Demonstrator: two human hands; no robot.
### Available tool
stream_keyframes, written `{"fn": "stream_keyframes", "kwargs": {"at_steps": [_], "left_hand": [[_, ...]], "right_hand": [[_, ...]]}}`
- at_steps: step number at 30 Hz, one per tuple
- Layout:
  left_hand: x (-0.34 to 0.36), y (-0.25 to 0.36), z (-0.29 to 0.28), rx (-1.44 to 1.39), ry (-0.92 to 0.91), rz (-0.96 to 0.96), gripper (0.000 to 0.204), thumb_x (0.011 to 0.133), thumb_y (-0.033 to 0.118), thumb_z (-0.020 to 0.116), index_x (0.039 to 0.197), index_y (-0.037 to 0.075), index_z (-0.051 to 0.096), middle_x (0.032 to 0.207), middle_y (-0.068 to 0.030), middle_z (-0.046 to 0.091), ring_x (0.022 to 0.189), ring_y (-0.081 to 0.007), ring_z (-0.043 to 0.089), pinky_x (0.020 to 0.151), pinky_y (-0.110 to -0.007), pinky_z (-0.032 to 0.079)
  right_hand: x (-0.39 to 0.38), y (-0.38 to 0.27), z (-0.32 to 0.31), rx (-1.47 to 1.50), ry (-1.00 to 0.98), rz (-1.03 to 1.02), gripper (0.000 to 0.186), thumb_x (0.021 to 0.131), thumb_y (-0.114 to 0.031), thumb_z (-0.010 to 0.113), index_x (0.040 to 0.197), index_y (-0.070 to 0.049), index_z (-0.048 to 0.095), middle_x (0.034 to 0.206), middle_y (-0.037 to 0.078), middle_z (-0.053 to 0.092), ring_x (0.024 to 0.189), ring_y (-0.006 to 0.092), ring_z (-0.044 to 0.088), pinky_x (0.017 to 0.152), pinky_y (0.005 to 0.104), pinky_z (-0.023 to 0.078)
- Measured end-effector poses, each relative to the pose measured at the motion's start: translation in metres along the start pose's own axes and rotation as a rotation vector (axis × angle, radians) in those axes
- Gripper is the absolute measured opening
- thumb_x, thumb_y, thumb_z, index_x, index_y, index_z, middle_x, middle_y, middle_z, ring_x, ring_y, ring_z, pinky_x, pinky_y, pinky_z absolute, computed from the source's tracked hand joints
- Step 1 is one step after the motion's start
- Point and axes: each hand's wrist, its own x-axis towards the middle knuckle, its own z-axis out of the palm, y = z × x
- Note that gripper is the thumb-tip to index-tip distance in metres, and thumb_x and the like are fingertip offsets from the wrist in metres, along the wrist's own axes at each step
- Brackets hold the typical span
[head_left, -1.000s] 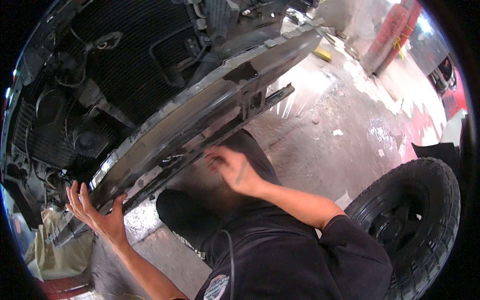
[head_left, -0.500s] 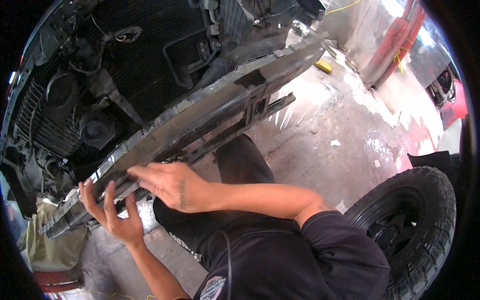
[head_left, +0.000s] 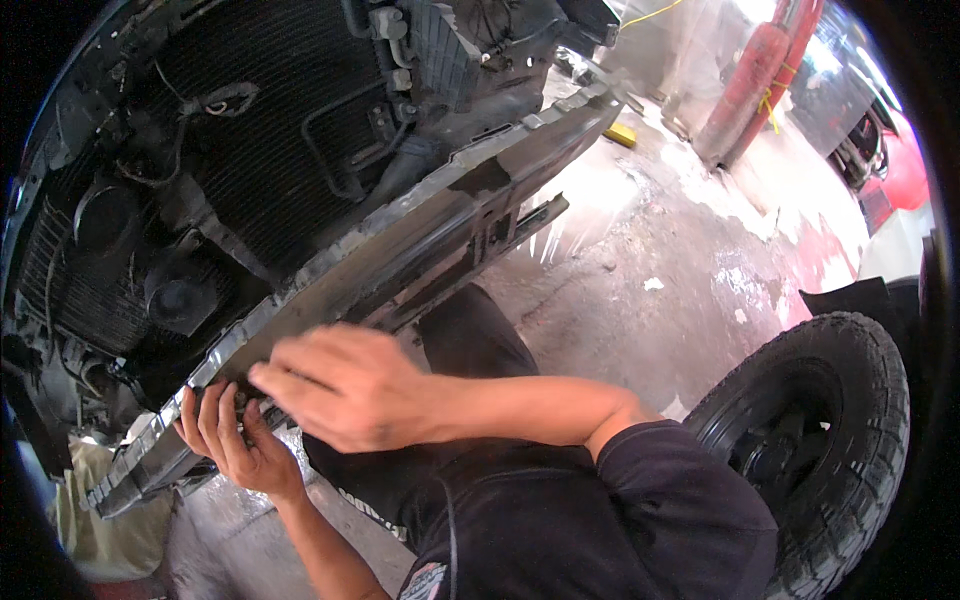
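A long dark bumper (head_left: 400,235) with a worn, pale upper edge runs slantwise across the front of a vehicle. Near its left end, my left hand (head_left: 240,445) has bent fingers pressed on it, with the thumb on the near side. Just to the right is my right hand (head_left: 335,385), smeared by motion, its fingertips pointing left toward the left hand's fingers. Whether the right hand pinches anything small cannot be made out. Part of the bumper's surface is hidden behind both hands.
Behind the bumper lie a radiator (head_left: 260,90) and two round horns (head_left: 180,295). A wheel with a knobbly tyre (head_left: 850,450) is at the right. Farther off are a red post (head_left: 745,95) and a yellow block (head_left: 621,134). Tan cloth (head_left: 105,520) hangs at lower left.
My left hand's fingers were raised and spread; now they are bent onto the bumper. The right hand has turned slightly and stays close by. The whole view has shifted a little.
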Motion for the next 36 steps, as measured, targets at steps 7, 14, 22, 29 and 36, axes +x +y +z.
{"fn": "stream_keyframes", "kwargs": {"at_steps": [7,14,22,29,36], "left_hand": [[0.002,0.004,0.009,0.014,0.085,-0.034,0.020,0.095,0.014,0.068,0.109,0.001,0.072,0.112,-0.0092,0.071,0.127,-0.0328,0.054,0.111,-0.050,0.036],[0.007,0.010,0.011,0.011,0.087,-0.014,0.020,0.091,0.009,0.070,0.110,0.001,0.073,0.111,-0.0102,0.071,0.127,-0.0334,0.054,0.112,-0.051,0.035],[-0.005,-0.009,-0.025,-0.106,0.170,-0.007,0.031,0.080,0.013,0.076,0.110,0.002,0.073,0.104,-0.0145,0.061,0.101,-0.0333,0.058,0.099,-0.056,0.044],[-0.099,-0.080,-0.056,-0.233,0.456,-0.930,0.022,0.088,0.002,0.070,0.108,-0.005,0.069,0.094,-0.0124,0.067,0.082,-0.0205,0.062,0.075,-0.032,0.049],[-0.185,-0.180,-0.050,-0.887,0.859,-1.392,0.034,0.096,0.012,0.067,0.125,-0.003,0.059,0.099,-0.0097,0.068,0.085,-0.0196,0.066,0.076,-0.034,0.056]], "right_hand": [[0.010,0.077,-0.012,-0.493,0.094,-0.152,0.047,0.083,-0.036,0.071,0.117,-0.005,0.067,0.110,0.016,0.062,0.107,0.0335,0.060,0.103,0.0543,0.040],[0.010,0.080,-0.016,-0.516,0.056,-0.186,0.057,0.091,-0.055,0.059,0.120,-0.007,0.067,0.107,0.015,0.063,0.104,0.0310,0.060,0.101,0.0519,0.041],[0.030,0.060,-0.022,-0.680,-0.335,-0.195,0.075,0.071,-0.063,0.071,0.130,-0.017,0.066,0.123,0.015,0.059,0.115,0.0329,0.056,0.107,0.0555,0.036],[0.023,0.050,-0.017,-0.772,-0.368,-0.245,0.083,0.086,-0.065,0.062,0.137,0.001,0.056,0.131,0.022,0.056,0.122,0.0405,0.051,0.110,0.0544,0.034],[0.024,0.047,-0.013,-0.734,-0.401,-0.258,0.085,0.088,-0.061,0.063,0.144,0.002,0.049,0.136,0.021,0.055,0.128,0.0381,0.050,0.115,0.0536,0.031]]}}
